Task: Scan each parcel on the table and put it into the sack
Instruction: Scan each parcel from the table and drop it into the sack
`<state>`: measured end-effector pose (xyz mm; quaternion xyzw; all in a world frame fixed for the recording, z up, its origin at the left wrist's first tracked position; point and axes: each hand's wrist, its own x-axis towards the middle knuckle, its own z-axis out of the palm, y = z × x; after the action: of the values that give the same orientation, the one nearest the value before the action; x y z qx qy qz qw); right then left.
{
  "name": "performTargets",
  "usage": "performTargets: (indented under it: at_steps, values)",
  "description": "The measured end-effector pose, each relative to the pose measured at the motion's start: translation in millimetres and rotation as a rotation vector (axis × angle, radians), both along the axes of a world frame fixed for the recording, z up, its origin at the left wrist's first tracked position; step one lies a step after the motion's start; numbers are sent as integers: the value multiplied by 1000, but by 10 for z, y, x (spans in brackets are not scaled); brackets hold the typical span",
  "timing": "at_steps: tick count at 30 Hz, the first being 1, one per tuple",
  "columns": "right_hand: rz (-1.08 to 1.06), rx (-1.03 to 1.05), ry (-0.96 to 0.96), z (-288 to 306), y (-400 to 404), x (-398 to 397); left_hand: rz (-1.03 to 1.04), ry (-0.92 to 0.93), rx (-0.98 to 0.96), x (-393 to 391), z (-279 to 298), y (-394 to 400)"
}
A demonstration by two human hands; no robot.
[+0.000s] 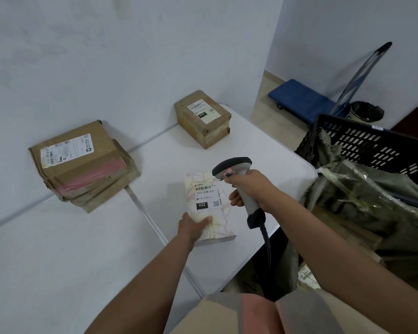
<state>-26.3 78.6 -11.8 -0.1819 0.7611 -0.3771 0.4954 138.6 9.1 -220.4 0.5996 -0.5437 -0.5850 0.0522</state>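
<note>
A small white parcel (214, 201) with a barcode label lies on the white table (58, 261), label up. My left hand (193, 226) grips its near edge, thumb on top. My right hand (250, 186) holds a grey barcode scanner (232, 166) by its handle, head pointing down at the label from just right of the parcel. A flat brown parcel (82, 162) sits at the left by the wall. A brown box parcel (203, 119) stands at the table's far corner. The grey-green sack (362, 196) hangs open to the right of the table.
A black slotted plastic crate (372, 143) stands behind the sack. A blue hand trolley (304, 100) and a dark bin (366, 112) stand on the floor at the back right. The scanner's cable (267, 244) drops over the table's right edge.
</note>
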Motion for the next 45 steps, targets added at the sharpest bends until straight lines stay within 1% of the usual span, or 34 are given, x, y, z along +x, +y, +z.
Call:
performTargets:
  at_steps: [3,11,18,29,31,33,35,36,37,39,41,43,45]
  values:
    - [0,0,2,22,-7,22,-6,16,8,15,-107,-21]
    - [-7,17,1,53,-27,43,-28,1,-15,4,169,44]
    - [-25,26,-18,47,-35,43,-26,-47,-14,-7,147,34]
    - [-73,15,-43,-59,22,22,-28,-53,31,12,194,51]
    - [-91,19,-41,-113,60,-21,-36,-117,24,-57,321,33]
    - [-116,28,-47,-173,109,-73,-117,-249,-107,-190,432,1]
    - [-148,38,-59,-232,171,-119,-283,-367,-307,-367,542,15]
    - [-161,42,-63,-259,207,-137,-379,-414,-368,-452,586,36]
    - [-172,47,-65,-282,247,-151,-459,-464,-386,-531,612,62]
    - [-193,53,-64,-324,331,-186,-553,-555,-351,-643,617,110]
    - [-222,52,-69,-366,419,-231,-579,-614,-295,-685,594,132]
    - [-257,52,-78,-402,511,-288,-571,-631,-260,-702,560,131]
    - [-289,50,-81,-429,608,-354,-553,-609,-220,-751,575,108]
